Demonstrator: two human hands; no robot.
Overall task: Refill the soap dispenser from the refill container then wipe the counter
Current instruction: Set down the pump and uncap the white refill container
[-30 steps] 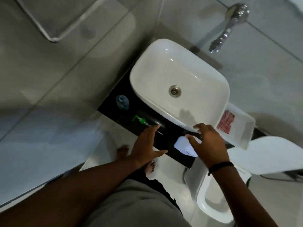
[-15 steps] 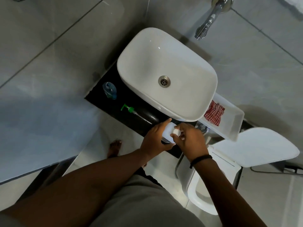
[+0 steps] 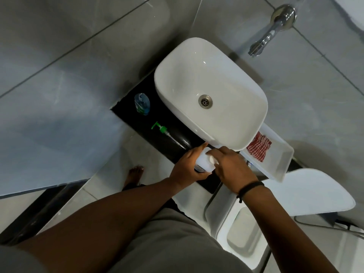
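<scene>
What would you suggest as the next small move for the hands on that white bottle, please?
Probably twist the cap off: the left hand grips the white refill bottle on the black counter while the right hand covers its top, and the green pump already lies removed beside the open dispenser.

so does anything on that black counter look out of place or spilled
No spill shows. The one odd thing is the green pump head with its clear tube, lying flat on the black counter, apart from the clear blue-tinted dispenser bottle. Both hands, left and right, grip the white refill container.
</scene>
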